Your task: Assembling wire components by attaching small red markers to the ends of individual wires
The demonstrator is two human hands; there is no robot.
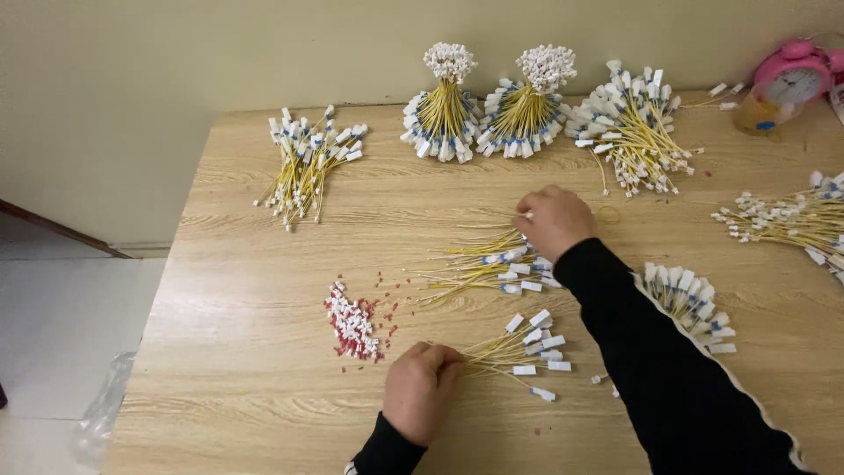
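Observation:
My left hand [419, 387] is closed on the stem end of a small bundle of yellow wires with white tags [520, 347] near the table's front edge. My right hand [553, 220] reaches across in a black sleeve and rests with curled fingers on a loose pile of yellow wires [488, 262] at the table's middle; whether it grips any is unclear. A heap of small red and white pieces [352, 324] lies just left of my left hand.
The wooden table [264, 264] holds more wire bundles: one at back left [308, 163], two upright tied bunches [444, 105], a loose heap [633, 123] and others at right [791, 215]. A pink alarm clock [791, 75] stands at the back right corner. A tagged bundle [694, 303] lies beside my right sleeve.

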